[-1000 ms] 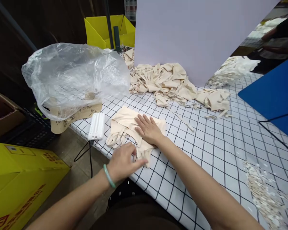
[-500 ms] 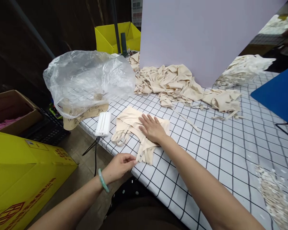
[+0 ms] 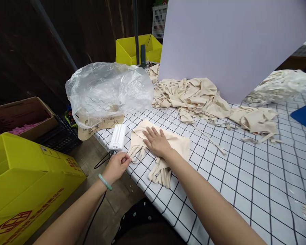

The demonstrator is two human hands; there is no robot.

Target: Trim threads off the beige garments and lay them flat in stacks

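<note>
Currently right hand (image 3: 156, 142) fingers spread flat, pressing the folded beige fabric garment (image 3: 165, 146) near the left edge of the grid-checked white table (image 3: 244, 177). Left hand (image 3: 116, 165) pinches the garment's straps (image 3: 137, 153) at that edge. White rectangular power bank (image 3: 118, 136) just beside; crumpled clear plastic bag (image 3: 109, 90) behind.
</note>
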